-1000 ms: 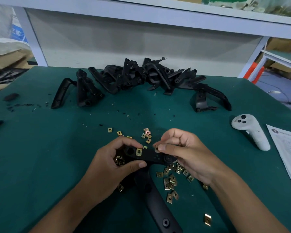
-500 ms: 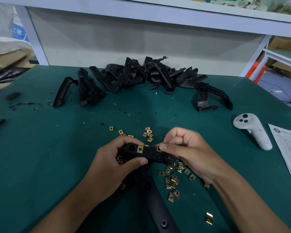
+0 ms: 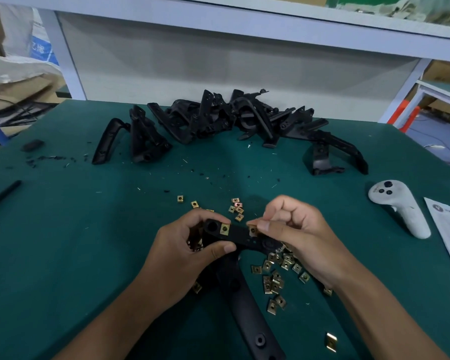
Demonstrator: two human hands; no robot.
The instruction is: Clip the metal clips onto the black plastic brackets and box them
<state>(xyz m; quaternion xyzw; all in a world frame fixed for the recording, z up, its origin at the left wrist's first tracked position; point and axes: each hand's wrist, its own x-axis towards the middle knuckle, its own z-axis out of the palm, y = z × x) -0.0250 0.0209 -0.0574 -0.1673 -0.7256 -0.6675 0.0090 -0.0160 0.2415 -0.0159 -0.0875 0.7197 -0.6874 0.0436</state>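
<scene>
Bracket (image 3: pixel 240 236): black plastic, held just above the tabletop (image 3: pixel 63 242) between the two hands. Upper bar runs left to right between them; a long leg runs down toward the viewer. One clip (image 3: pixel 224 229) already sits on the bar near its left end.

Second clip (image 3: pixel 253 230): brass-coloured, at the bar's upper edge toward the right end, touching the bracket. Whether it is fully seated cannot be told. It lies directly under the right fingertips, so the right hand is the nearer one for pushing it home.

Left hand (image 3: pixel 185 258): curled round the bar's left end, thumb along the near side, fingers over the far side; it grips and steadies the bracket.

Right hand (image 3: pixel 294 237): fingers curled tight, thumb and forefinger pinching the second clip against the bar.

Loose clips (image 3: pixel 277 276): scattered on the tabletop, most just below the right hand, a few beyond the bracket.

Bracket pile (image 3: pixel 226 120): well apart, at the far edge of the tabletop.

Box: none in view.

Judgement: the coming push likely runs across the bar's long axis, against the left hand's hold.
</scene>
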